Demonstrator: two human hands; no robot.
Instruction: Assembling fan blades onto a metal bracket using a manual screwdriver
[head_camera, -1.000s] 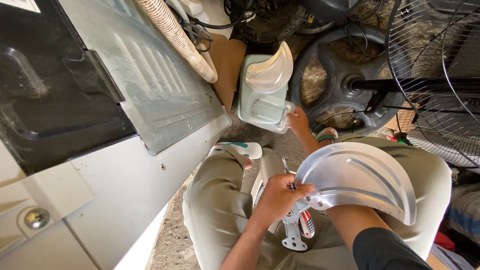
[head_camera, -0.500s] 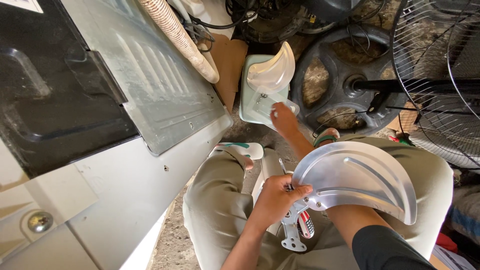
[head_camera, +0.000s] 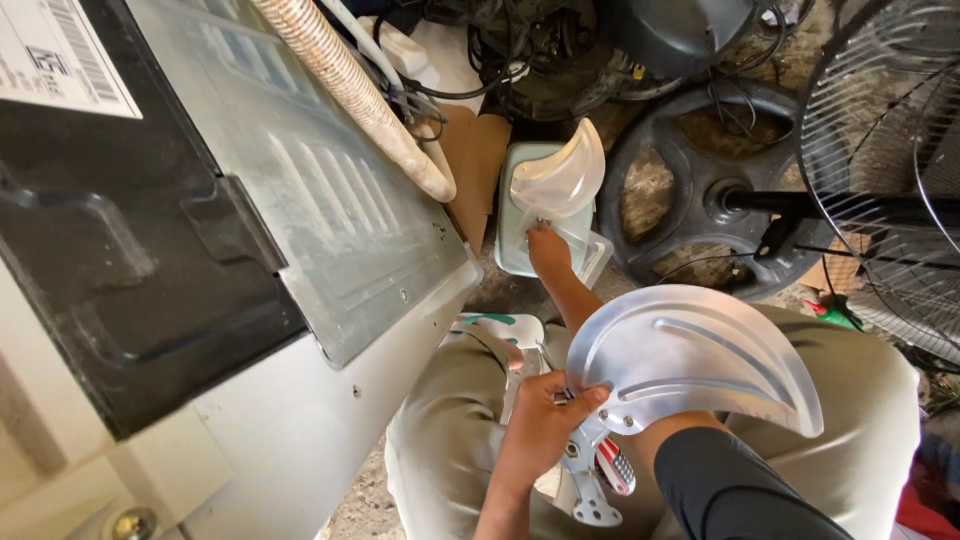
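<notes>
Two hands, left hand (head_camera: 545, 425) still gripping metal fan blade (head_camera: 700, 360), right hand (head_camera: 548, 250) reached farther into tub (head_camera: 515, 215)

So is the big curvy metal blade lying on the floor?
No, the metal fan blade is up over the person's lap, gripped at its base by the left hand.

Gritty dirt floor (head_camera: 350, 515), bearing a pale green container (head_camera: 515, 215) and dark fan base (head_camera: 690, 200).
</notes>
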